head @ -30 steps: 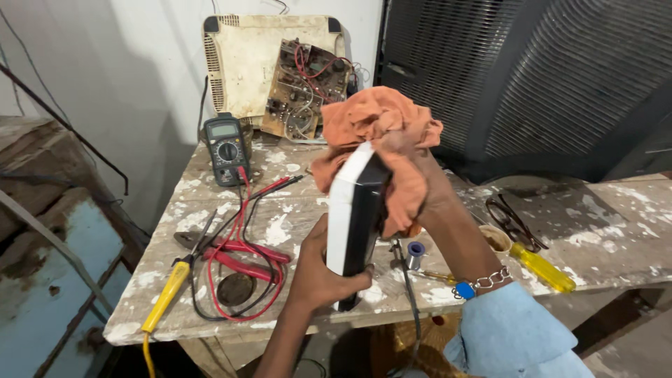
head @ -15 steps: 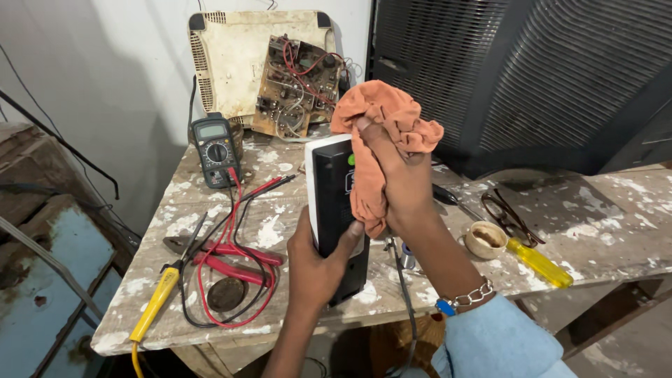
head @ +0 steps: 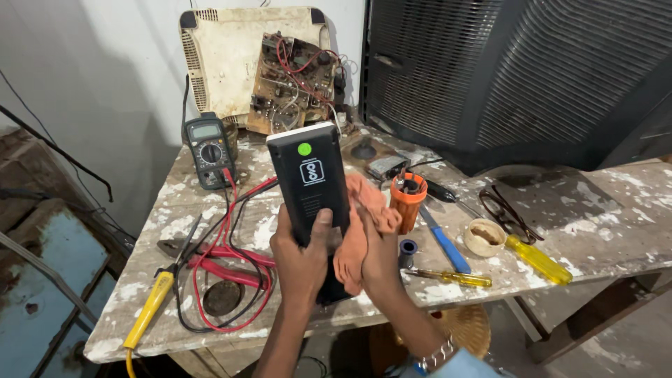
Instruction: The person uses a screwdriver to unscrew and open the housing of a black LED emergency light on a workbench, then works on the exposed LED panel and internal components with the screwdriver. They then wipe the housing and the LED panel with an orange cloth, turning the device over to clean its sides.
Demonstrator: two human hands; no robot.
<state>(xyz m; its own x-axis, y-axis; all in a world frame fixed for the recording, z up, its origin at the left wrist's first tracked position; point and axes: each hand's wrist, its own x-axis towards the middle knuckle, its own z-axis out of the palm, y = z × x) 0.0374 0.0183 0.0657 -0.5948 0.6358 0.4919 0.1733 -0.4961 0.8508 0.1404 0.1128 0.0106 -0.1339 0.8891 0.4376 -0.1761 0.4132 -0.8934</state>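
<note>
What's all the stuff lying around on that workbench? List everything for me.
black device: 1, black, upright in left hand
cloth: 1, orange, against device's side
multimeter: 1, dark grey, bench rear left
leads: several, red and black, left of hands
circuit board: 1, brown, leaning on cream casing
screwdrivers: yellow and blue, right of hands
glasses: 1, dark, right
bench: 1, paint-spattered
left hand: grips device
right hand: presses cloth

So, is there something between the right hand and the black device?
Yes. The orange cloth lies between the right hand and the side of the black device. The left hand grips the device directly.
</note>
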